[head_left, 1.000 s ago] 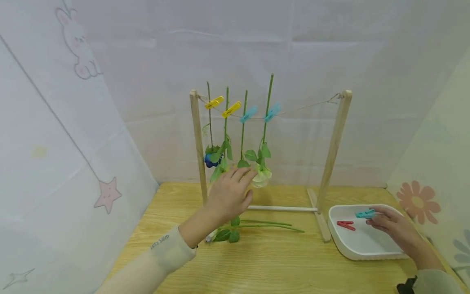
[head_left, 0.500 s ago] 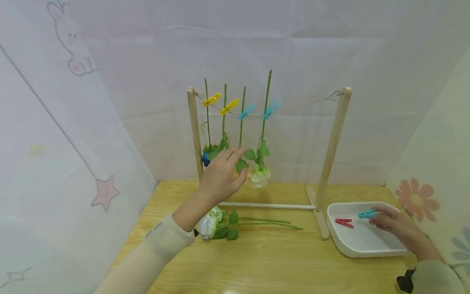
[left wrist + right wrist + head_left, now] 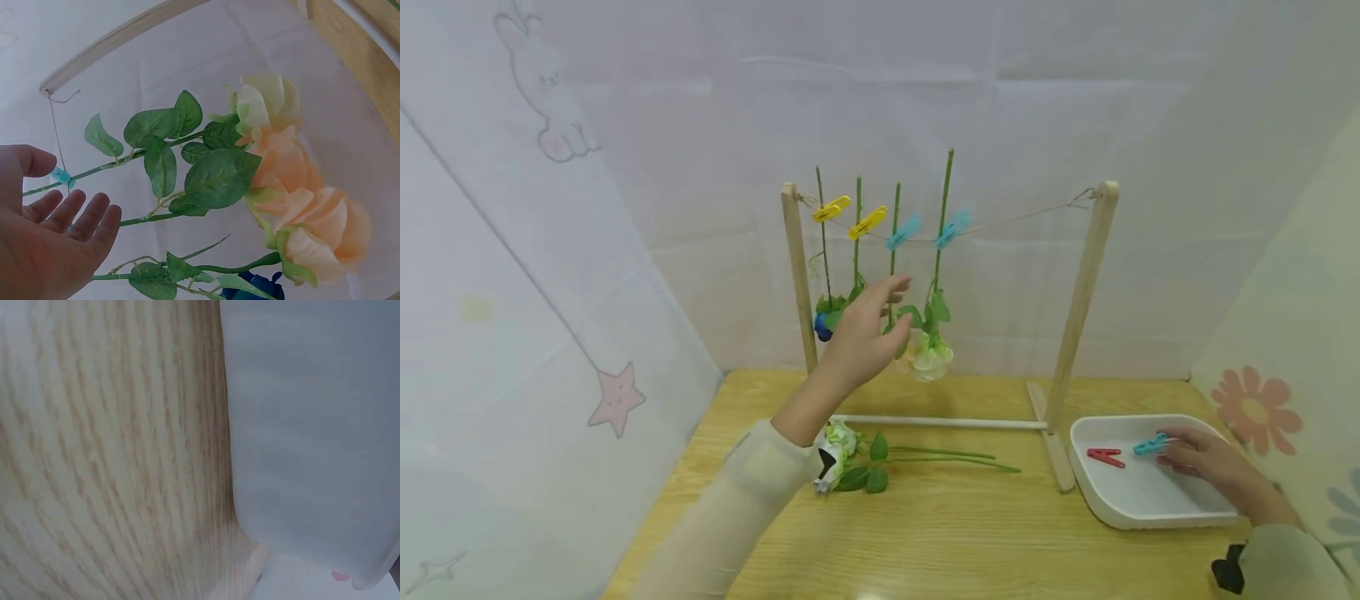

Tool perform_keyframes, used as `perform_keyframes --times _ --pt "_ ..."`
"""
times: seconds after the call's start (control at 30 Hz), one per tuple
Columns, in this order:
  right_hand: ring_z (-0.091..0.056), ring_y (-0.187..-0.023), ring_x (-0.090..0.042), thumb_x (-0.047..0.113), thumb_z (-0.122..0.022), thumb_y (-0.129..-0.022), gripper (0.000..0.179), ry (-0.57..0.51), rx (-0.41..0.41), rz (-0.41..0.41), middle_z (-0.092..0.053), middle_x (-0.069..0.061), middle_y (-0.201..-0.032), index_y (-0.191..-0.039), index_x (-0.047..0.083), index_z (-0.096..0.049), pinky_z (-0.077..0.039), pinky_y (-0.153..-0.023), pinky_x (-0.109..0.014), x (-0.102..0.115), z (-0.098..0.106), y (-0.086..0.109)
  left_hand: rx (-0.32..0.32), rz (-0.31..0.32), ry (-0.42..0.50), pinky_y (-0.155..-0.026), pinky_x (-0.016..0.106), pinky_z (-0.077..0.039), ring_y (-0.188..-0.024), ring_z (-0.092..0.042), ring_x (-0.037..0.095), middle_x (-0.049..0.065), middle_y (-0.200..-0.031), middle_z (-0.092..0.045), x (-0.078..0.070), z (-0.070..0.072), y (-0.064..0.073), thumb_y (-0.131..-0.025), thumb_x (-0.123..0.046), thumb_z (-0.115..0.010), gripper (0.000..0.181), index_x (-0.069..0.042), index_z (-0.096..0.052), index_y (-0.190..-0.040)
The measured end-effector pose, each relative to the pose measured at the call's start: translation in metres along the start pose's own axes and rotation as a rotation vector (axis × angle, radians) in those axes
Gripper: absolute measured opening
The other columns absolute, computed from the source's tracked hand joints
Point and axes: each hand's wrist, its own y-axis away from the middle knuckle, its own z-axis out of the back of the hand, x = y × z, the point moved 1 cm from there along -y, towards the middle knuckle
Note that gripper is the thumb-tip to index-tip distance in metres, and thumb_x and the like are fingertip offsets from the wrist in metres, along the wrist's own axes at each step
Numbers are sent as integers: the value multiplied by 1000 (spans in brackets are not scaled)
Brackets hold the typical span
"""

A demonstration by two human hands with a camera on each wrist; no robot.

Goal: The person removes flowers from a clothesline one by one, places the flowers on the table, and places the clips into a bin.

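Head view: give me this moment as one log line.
left hand: near hanging flowers | right hand: pinches blue clothespin at white tray | red clothespin: in tray | loose flowers: lying on table

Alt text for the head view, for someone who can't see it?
Left hand raised by four flowers clipped upside down along a string; right hand holds a blue clip at a white tray containing a red clip. More flowers lie on the table.

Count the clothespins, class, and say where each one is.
6: two yellow clothespins and two blue clothespins clipped along the line, a red clothespin in the white tray, and a third blue clothespin pinched by the right hand there. The hand may hide more.
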Motion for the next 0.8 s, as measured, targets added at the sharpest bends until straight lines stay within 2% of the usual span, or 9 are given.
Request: perform_keyframes --times 0.13,0.27,0.33,0.43,0.53,0.7,0.8 --pt "-62 -87 6 16 -60 -103 56 107 -33 1 -70 -14 -113 -138 -22 -39 -58 -76 -22 -1 2 -1 29 49 117 -104 42 -52 -129 -56 25 5 -146 -54 1 -4 -10 -102 -16 -60 51 -11 -44 -151" --pt "-62 -87 7 15 -60 -103 55 142 -34 -30 -71 -19 -112 -138 -22 -39 -57 -75 -20 -3 3 -3 27 71 200 -104 37 -52 -129 -57 25 4 -146 -54 3 -7 -19 -103 -16 -58 49 -12 -46 -150" --pt "-62 -88 5 14 -60 -102 54 168 -22 -21 -70 -23 -114 -137 -23 -40 -56 -76 -20 -2 3 -5 21 80 241 -105 36 -51 -129 -56 24 3 -146 -54 4 -9 -22 -103 -16 -58 49 -11 -45 -150" --pt "-60 -86 -2 14 -63 -100 51 261 -24 -6 -68 -24 -109 -133 -22 -46 -54 -73 -20 0 2 -8 18 102 291 -107 35 -49 -131 -55 21 2 -147 -53 7 -11 -27 -103 -17 -57 49 -11 -45 -151" --pt "-58 -83 -11 11 -64 -98 48 346 -29 -6 -67 -20 -102 -130 -21 -50 -52 -68 -23 0 0 -9 28 120 323 -108 37 -48 -132 -54 20 1 -149 -52 8 -15 -30 -104 -16 -56 50 -11 -44 -152" --pt "-62 -85 -17 11 -63 -98 45 379 -4 -47 -69 -21 -104 -129 -20 -52 -53 -69 -27 -4 -3 -5 36 150 366 -110 41 -47 -134 -53 18 2 -153 -50 8 -21 -31 -104 -18 -56 50 -13 -43 -152" --pt "-64 -87 -21 14 -61 -100 44 414 1 -41 -69 -25 -106 -126 -21 -53 -54 -71 -32 -3 -3 -2 25 162 398 -109 41 -48 -134 -53 17 2 -154 -49 8 -23 -34 -104 -20 -56 49 -16 -44 -151"
